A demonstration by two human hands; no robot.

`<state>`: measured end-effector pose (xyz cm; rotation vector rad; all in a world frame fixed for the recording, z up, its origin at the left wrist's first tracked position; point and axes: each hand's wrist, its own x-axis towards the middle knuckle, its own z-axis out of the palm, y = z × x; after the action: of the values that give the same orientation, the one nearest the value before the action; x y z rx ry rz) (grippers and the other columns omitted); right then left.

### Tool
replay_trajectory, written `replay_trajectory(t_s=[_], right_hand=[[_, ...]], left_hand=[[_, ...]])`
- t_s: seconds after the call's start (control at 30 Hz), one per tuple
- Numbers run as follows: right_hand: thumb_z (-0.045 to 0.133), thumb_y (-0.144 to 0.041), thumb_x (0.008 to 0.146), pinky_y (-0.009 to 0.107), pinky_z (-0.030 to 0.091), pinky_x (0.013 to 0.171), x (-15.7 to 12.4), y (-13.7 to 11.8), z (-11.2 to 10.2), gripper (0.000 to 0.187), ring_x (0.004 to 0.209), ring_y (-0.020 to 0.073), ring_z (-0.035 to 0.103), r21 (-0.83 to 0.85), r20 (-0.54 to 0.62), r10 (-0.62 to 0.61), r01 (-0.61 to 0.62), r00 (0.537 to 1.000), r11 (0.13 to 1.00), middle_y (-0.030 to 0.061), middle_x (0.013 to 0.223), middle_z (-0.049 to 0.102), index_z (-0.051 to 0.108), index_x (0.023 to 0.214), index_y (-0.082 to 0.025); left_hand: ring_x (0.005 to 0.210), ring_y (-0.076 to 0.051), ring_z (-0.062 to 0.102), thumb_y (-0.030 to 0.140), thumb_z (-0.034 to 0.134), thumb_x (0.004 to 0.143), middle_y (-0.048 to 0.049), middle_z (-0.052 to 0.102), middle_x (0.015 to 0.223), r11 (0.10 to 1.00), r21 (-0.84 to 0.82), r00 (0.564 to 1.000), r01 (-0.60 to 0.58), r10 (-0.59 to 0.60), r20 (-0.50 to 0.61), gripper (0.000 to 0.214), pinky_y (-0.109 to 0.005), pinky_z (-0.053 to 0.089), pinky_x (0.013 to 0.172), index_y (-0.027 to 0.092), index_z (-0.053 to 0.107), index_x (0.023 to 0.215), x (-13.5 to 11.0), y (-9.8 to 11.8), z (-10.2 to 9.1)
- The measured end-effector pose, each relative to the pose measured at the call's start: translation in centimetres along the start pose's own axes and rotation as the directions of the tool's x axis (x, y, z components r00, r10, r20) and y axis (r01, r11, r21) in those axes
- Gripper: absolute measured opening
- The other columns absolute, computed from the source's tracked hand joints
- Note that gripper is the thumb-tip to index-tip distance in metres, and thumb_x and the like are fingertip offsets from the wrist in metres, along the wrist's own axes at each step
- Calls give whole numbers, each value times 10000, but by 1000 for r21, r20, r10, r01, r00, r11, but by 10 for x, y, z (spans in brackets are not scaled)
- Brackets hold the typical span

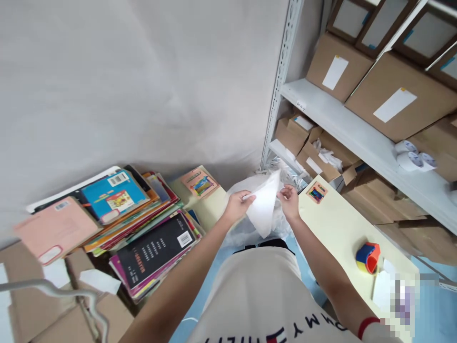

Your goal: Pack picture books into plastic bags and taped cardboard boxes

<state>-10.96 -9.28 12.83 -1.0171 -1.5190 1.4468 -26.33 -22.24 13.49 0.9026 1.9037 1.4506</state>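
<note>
A thin white sheet (264, 207), folded or creased to a point at its top, is held up between my two hands in front of my body. My left hand (238, 206) pinches its left side between thumb and fingers. At the opposite side, the fingers of my right hand (290, 200) are closed in a pinch on the edge. Whether the sheet is paper or thin foam, I cannot tell. Below and behind it bunches a clear plastic bag (233, 236), partly hidden by my forearms and the sheet.
Stacked books (153, 252) lie to the left beside cardboard (39, 305). On the right, a pale yellow tabletop (332, 224) bears a multicoloured ring-shaped holder (367, 258). Behind it, a metal shelf (335, 116) carries cardboard boxes (400, 95) and tape rolls (410, 157). A grey wall (143, 85) stands ahead.
</note>
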Motion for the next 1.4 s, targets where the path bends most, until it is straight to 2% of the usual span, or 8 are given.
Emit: replay_trajectory(t_s=[0.23, 0.47, 0.67, 0.93, 1.07, 1.13, 1.27, 1.4], right_hand=[[739, -410, 713, 368, 499, 904, -58, -28, -12, 484, 1085, 223, 577, -149, 252, -127, 169, 959, 974, 61, 1150, 602, 588, 1146, -255], [584, -414, 863, 387, 492, 919, -64, -29, -48, 270, 956, 213, 616, -155, -80, -65, 52, 995, 987, 60, 986, 668, 654, 1028, -211], [577, -340, 873, 395, 445, 1021, -78, -36, -95, 274, 1112, 231, 588, -282, -103, -203, 168, 974, 945, 77, 1144, 641, 698, 1108, -266], [487, -544, 869, 335, 512, 696, -76, -10, -236, 415, 684, 181, 587, -80, -461, 112, -167, 880, 983, 23, 726, 632, 647, 951, -170], [623, -575, 756, 477, 466, 932, -80, -1, -296, 612, 1126, 292, 548, -232, -617, -21, -157, 786, 960, 152, 1177, 599, 536, 1210, -173], [683, -582, 715, 514, 394, 1035, -83, -2, -304, 727, 1303, 323, 427, -271, -534, -100, -58, 839, 961, 172, 1361, 500, 480, 1293, -192], [722, -594, 684, 443, 504, 918, -77, -5, -290, 683, 1103, 289, 601, 137, -240, 56, -24, 969, 990, 119, 1202, 637, 514, 1210, -213], [786, -444, 648, 350, 546, 758, -66, 2, -300, 511, 810, 193, 647, 380, -422, 261, -92, 868, 920, 29, 917, 689, 519, 1021, -219]], left_hand=[[698, -180, 651, 432, 661, 738, -27, 726, 736, 994, -49, 995, -95, 97, 36, 252, -278, 513, 690, 187, 709, 773, -17, 35, 37], [1051, -264, 662, 450, 761, 649, -120, 705, 1157, 888, -444, 919, 118, 72, 387, 486, -371, 512, 937, 176, 698, 1046, -36, 49, 97], [888, -211, 658, 524, 705, 686, -68, 727, 910, 902, -380, 906, 205, -28, 422, 415, -325, 518, 818, 174, 682, 907, -33, 65, 153], [534, -85, 485, 355, 695, 613, 61, 507, 545, 827, -411, 873, 384, -180, 453, 250, -215, 424, 572, 193, 506, 595, -25, 90, 223], [583, -116, 559, 269, 653, 566, 45, 570, 594, 724, -476, 821, 499, -220, 526, 154, -231, 450, 589, 200, 529, 627, -22, 105, 256], [572, -119, 558, 256, 632, 557, 42, 565, 576, 718, -463, 790, 519, -197, 581, 128, -232, 446, 576, 197, 531, 609, -28, 112, 276], [535, -113, 530, 252, 604, 540, 33, 569, 557, 731, -353, 657, 585, -171, 734, 107, -231, 422, 540, 179, 570, 610, -47, 118, 318], [519, -103, 507, 247, 594, 512, 46, 533, 524, 743, -305, 646, 596, -219, 731, 109, -221, 420, 536, 180, 541, 579, -46, 114, 342]])
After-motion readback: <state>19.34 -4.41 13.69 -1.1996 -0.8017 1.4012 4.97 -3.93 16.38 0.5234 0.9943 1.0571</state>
